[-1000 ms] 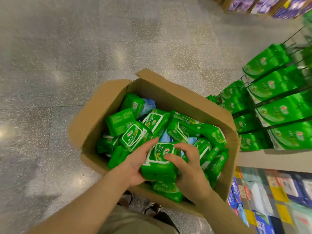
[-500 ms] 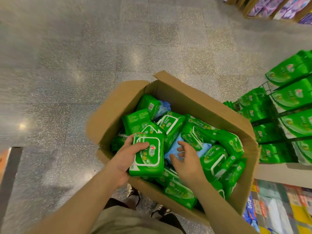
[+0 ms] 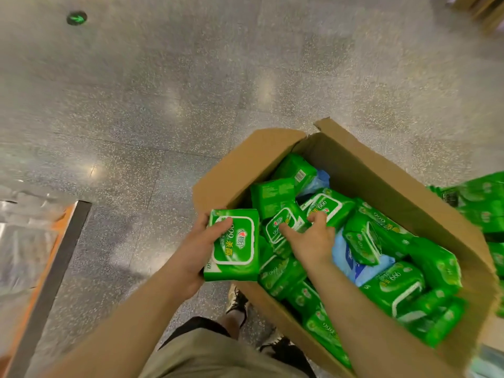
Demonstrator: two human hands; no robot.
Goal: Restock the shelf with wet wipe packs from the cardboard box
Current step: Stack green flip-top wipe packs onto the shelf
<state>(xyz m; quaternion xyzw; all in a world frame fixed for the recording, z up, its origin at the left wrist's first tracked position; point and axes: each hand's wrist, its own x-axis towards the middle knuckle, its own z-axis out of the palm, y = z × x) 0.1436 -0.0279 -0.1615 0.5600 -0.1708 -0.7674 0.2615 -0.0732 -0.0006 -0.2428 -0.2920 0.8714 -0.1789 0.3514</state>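
An open cardboard box (image 3: 403, 184) holds several green wet wipe packs and some pale blue ones. My left hand (image 3: 200, 246) grips one green pack (image 3: 234, 245) at the box's near-left edge, thumb on its label. My right hand (image 3: 308, 238) is inside the box, its fingers curled round a second green pack (image 3: 285, 221) lying among the others. The shelf with hanging green packs (image 3: 482, 203) shows only at the right edge.
Speckled grey floor spreads to the left and ahead. An orange and silver fixture (image 3: 35, 257) with a dark edge stands at the left. My shoes (image 3: 240, 298) and shorts are below the box. A green floor marker (image 3: 77, 17) lies far left.
My left hand has lifted the green pack out to the box's left edge. My right hand let go of it and reached deeper, onto another pack. The view swung left, away from the shelf.
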